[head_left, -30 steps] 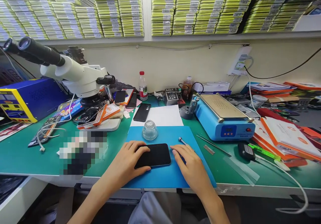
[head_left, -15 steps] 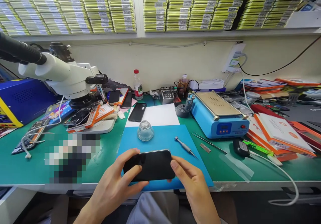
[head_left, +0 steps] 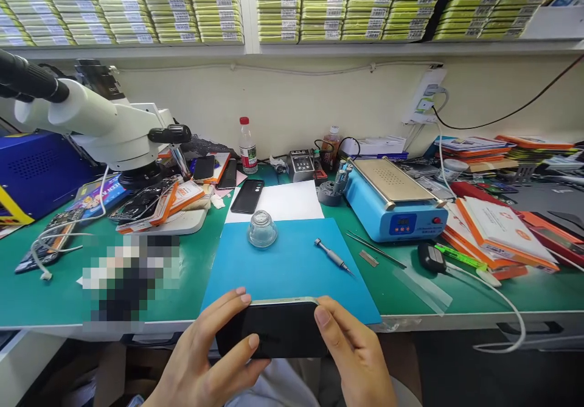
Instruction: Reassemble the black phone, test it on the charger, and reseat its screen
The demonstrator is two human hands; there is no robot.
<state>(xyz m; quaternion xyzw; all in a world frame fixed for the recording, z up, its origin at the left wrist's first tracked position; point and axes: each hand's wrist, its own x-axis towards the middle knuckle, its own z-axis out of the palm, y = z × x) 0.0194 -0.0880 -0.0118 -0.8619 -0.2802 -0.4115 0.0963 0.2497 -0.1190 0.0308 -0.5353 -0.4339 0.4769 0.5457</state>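
Observation:
Both hands hold a black smartphone (head_left: pixel 274 329) with a pale metal edge, lifted off the bench and tilted toward me in front of the table's near edge. My left hand (head_left: pixel 214 358) grips its left end with thumb across the screen. My right hand (head_left: pixel 353 352) grips the right end, thumb on the screen corner. Beyond the phone lies the blue work mat (head_left: pixel 292 267) with a small screwdriver (head_left: pixel 333 256) and a glass dome jar (head_left: pixel 261 229) on it.
A white microscope (head_left: pixel 104 127) stands at the left over a pile of phone parts. A blue heating plate machine (head_left: pixel 395 203) sits to the right, orange boxes (head_left: pixel 497 227) beyond it. A black phone (head_left: pixel 247 196) lies on white paper. Tweezers (head_left: pixel 375 249) and a cabled tool (head_left: pixel 431 258) lie right of the mat.
The phone lay flat on the blue mat under both hands; it has been picked up and drawn toward me, past the table edge, tilting upward. The screwdriver is uncovered.

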